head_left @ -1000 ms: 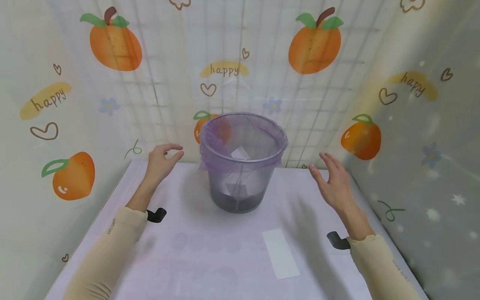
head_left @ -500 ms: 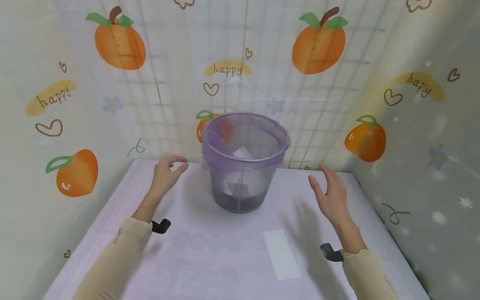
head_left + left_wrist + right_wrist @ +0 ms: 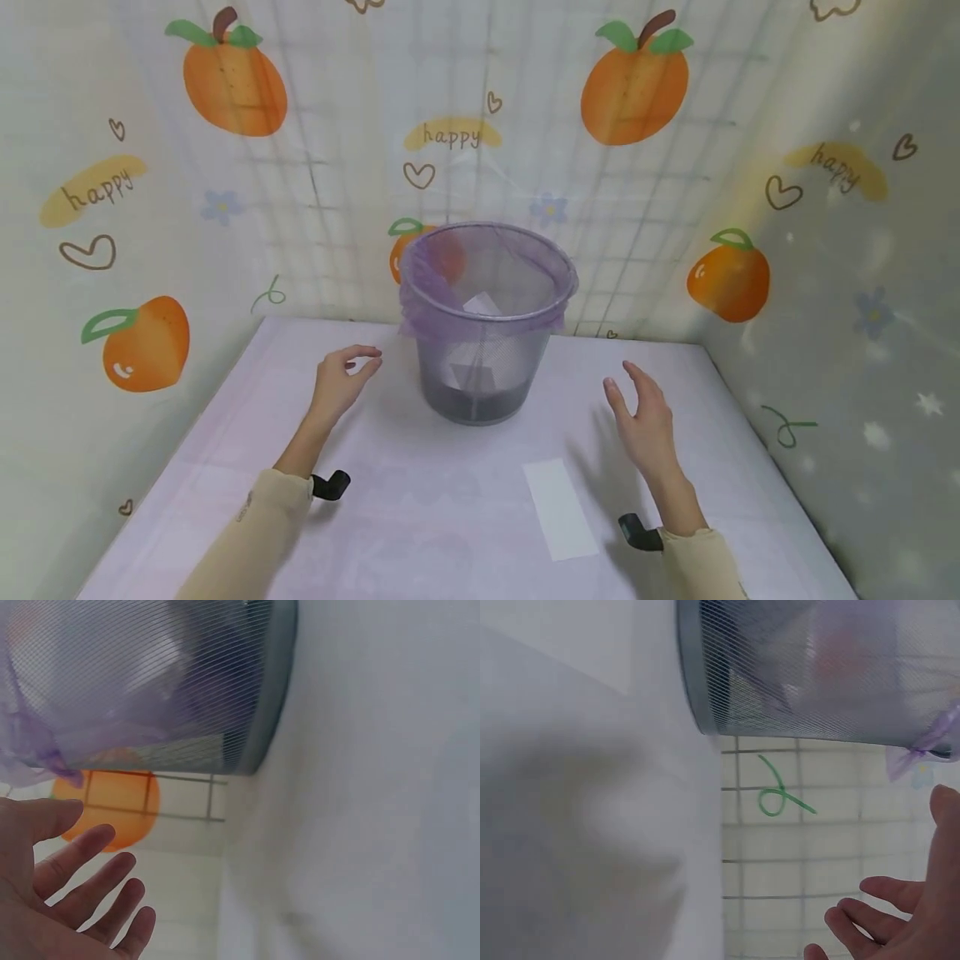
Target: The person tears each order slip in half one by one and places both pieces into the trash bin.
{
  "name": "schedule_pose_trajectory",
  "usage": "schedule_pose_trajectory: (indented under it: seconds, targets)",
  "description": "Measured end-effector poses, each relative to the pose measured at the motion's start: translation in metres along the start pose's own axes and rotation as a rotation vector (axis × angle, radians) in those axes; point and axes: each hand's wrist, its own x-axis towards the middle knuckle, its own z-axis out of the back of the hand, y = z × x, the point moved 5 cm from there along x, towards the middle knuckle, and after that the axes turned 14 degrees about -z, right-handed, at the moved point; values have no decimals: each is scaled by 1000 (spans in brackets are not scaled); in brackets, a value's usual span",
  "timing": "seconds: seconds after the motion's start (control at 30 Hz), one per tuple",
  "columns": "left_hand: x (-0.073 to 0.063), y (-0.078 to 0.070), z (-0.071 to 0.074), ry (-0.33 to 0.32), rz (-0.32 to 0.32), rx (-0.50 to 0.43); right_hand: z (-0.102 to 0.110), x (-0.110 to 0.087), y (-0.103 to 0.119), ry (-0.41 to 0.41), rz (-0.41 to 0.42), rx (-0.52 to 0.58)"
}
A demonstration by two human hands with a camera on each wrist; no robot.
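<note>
A grey mesh wastebasket [image 3: 480,367] stands upright at the back middle of the table, lined with a purple plastic bag [image 3: 427,308] folded over its rim. Pale paper shows through the mesh inside it. My left hand [image 3: 339,387] is held to the left of the basket, apart from it, fingers loosely bent and holding nothing. To the right of the basket is my right hand [image 3: 643,421], its fingers spread and relaxed, also holding nothing. Both wrist views show the fingers apart from the basket's side, with the bag's knotted edge [image 3: 930,742] near the right thumb.
A white paper strip [image 3: 561,510] lies flat on the pale table [image 3: 420,517], in front of the basket and left of the right forearm. Curtains [image 3: 517,75] printed with oranges close off the back and both sides, with a wire grid showing behind the back one.
Both hands have drawn back toward the person and lower, and inward a little. The wastebasket and the paper strip have stayed in place.
</note>
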Motion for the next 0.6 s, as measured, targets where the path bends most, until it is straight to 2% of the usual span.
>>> schedule_pose_trajectory:
  seconds: [0.13, 0.37, 0.6]
  targets:
    - [-12, 12, -10, 1, 20, -24, -14, -5, -10, 19, -43, 28]
    - [-32, 29, -27, 45, 87, -46, -31, -12, -23, 48, -99, 28]
    - [-49, 42, -33, 30, 171, -82, -42, -20, -37, 108, -152, 13]
